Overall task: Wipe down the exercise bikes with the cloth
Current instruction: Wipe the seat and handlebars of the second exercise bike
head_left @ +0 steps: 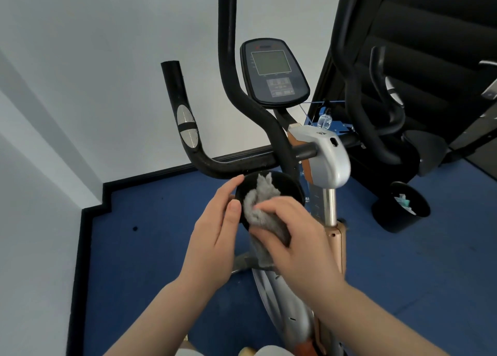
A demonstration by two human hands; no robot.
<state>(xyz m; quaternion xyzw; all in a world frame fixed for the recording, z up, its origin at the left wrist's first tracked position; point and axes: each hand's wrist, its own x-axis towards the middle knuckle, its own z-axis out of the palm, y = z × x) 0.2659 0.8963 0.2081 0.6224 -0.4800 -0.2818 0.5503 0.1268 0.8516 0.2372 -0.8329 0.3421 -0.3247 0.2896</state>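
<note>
An exercise bike (326, 159) with black handlebars, a grey display console (273, 72) and a silver-and-copper column stands in front of me. Below the handlebar sits a round black knob (282, 183). A grey cloth (262, 202) lies bunched on the knob's face. My right hand (298, 237) presses on the cloth with fingers curled over it. My left hand (215, 234) grips the knob's left rim, thumb on its edge. The lower part of the knob is hidden under my right hand.
A second black exercise machine (376, 108) stands close on the right. A black bin (403, 207) with paper scraps sits on the blue carpet at right. White walls with a black skirting board (91, 221) close in at left and behind.
</note>
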